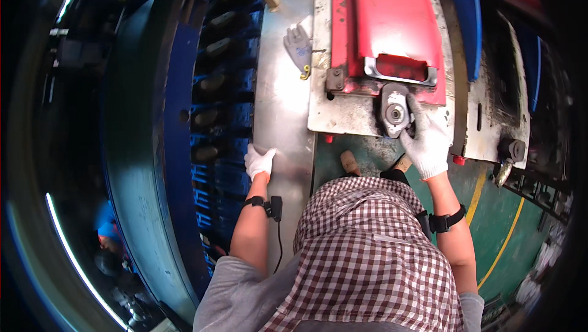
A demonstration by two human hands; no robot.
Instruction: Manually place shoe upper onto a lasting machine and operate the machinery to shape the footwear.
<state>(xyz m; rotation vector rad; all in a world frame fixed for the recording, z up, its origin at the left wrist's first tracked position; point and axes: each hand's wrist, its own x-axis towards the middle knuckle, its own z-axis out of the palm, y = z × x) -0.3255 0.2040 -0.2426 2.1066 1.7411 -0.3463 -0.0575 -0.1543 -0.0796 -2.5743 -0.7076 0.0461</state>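
My right hand (425,142), in a white knit glove, is closed around the right side of an oval, dark-rimmed metal part with a round hub (395,111). That part sits at the front edge of a red-covered machine (392,26), just below the opening in its cover. My left hand (260,162), also gloved in white, rests on the left edge of a long bare metal ledge (283,105). Its thumb is spread from the fingers, which partly drop over the edge; I see nothing held in it.
A grey glove (298,49) lies on the ledge beside the machine's worn white base plate (340,115). Left of the ledge, a blue frame (180,111) borders a row of several rounded grey pieces (211,118). A second machine (496,99) stands at right over a green floor (471,191).
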